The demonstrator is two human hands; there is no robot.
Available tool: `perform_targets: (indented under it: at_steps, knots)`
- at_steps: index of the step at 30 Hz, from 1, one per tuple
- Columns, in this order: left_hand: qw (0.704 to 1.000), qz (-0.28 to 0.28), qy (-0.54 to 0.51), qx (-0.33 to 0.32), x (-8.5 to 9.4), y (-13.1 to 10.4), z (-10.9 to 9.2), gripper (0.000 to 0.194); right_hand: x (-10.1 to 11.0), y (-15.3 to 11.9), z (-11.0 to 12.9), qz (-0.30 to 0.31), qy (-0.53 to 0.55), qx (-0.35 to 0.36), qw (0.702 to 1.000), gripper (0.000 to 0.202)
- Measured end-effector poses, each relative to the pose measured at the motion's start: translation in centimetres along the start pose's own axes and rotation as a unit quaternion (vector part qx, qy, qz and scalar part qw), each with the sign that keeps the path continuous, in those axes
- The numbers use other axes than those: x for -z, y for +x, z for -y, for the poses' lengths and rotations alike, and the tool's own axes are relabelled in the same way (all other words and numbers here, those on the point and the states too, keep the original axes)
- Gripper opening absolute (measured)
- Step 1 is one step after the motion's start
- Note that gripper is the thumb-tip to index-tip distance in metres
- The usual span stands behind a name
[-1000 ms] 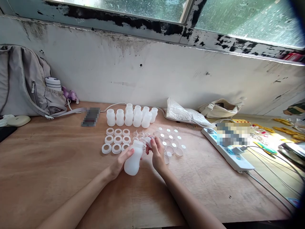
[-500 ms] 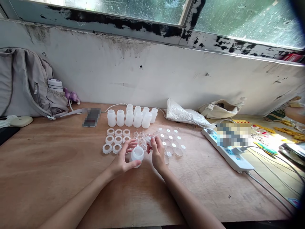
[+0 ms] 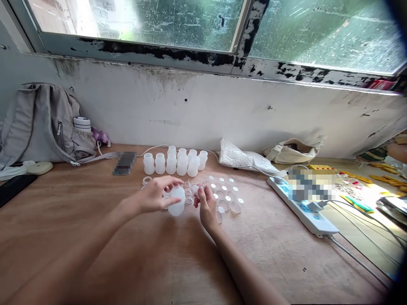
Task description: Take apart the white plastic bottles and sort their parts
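My left hand (image 3: 159, 194), slightly blurred, has its thumb and fingers around a frosted white bottle (image 3: 177, 202) above the wooden table. To its right, my right hand (image 3: 206, 204) pinches a small clear plastic part (image 3: 196, 190). Between and behind the hands lie several small clear rings (image 3: 188, 201). White collar rings (image 3: 146, 180) lie at the left, mostly covered by my left hand and forearm. Right of my right hand are several clear round caps (image 3: 235, 207) and small white discs (image 3: 241, 201). Behind stand several frosted white bottles (image 3: 182, 163) in rows.
A white power strip (image 3: 302, 207) with plugs and cables lies at the right. Near the wall are a white plastic package (image 3: 243, 159) and a cream pouch (image 3: 291, 151). A phone (image 3: 124, 163) and a grey backpack (image 3: 44, 123) are at the left. Another person's arm shows at the far right.
My left hand has lifted the bottle and turned over it, now covering most of the collar rings. My right hand still pinches the clear part. The camera view has tilted upward.
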State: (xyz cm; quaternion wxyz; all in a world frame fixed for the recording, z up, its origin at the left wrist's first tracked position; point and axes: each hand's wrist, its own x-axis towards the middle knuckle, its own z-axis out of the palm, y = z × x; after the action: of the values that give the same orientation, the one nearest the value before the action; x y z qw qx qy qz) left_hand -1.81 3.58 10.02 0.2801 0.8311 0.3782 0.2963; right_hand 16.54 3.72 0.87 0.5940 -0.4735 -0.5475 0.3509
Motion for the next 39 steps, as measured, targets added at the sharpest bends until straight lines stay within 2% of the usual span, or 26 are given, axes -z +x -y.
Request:
perform_targets:
  at_steps: [3,6,8,10,13,16,21,28,32,36,39]
  knots:
    - [0.997,-0.032,0.070,0.004,4.5,2.8,-0.1,0.043,0.1,0.0,0.2,0.000,-0.001,0.001,1.000,0.026]
    - [0.989,-0.051,0.139,0.018,9.2,6.6,0.9,0.047,0.1,0.0,0.3,0.007,0.003,0.001,1.000,0.025]
    - [0.979,-0.048,0.196,0.030,11.4,8.9,2.3,0.047,0.1,0.0,0.3,0.017,0.006,-0.001,1.000,0.024]
    - [0.972,-0.033,0.230,0.045,12.6,10.8,4.4,0.046,0.1,0.0,0.3,0.026,0.006,-0.002,1.000,0.024]
    - [0.960,-0.013,0.258,0.111,12.6,12.5,8.1,0.047,0.2,0.0,0.2,0.036,-0.007,0.003,0.999,0.023]
    - [0.956,-0.003,0.258,0.139,11.6,13.2,11.3,0.046,0.2,0.0,0.1,0.048,-0.025,0.010,0.999,0.022]
    - [0.957,0.027,0.241,0.157,10.1,14.2,14.5,0.042,0.2,-0.1,0.0,0.066,-0.037,0.012,0.997,0.021]
    - [0.956,0.077,0.230,0.168,9.1,14.9,15.3,0.044,-0.1,-0.3,-0.1,0.076,-0.035,0.004,0.996,0.023]
    - [0.952,0.087,0.236,0.176,8.5,14.8,15.5,0.044,-0.1,-0.4,0.1,0.082,-0.041,0.002,0.996,0.024]
    - [0.952,0.065,0.248,0.168,8.1,14.8,15.6,0.039,0.0,-0.4,0.1,0.092,-0.048,0.005,0.995,0.024]
    - [0.956,0.018,0.260,0.134,8.1,14.7,15.0,0.034,0.0,-0.4,0.0,0.099,-0.051,0.007,0.994,0.024]
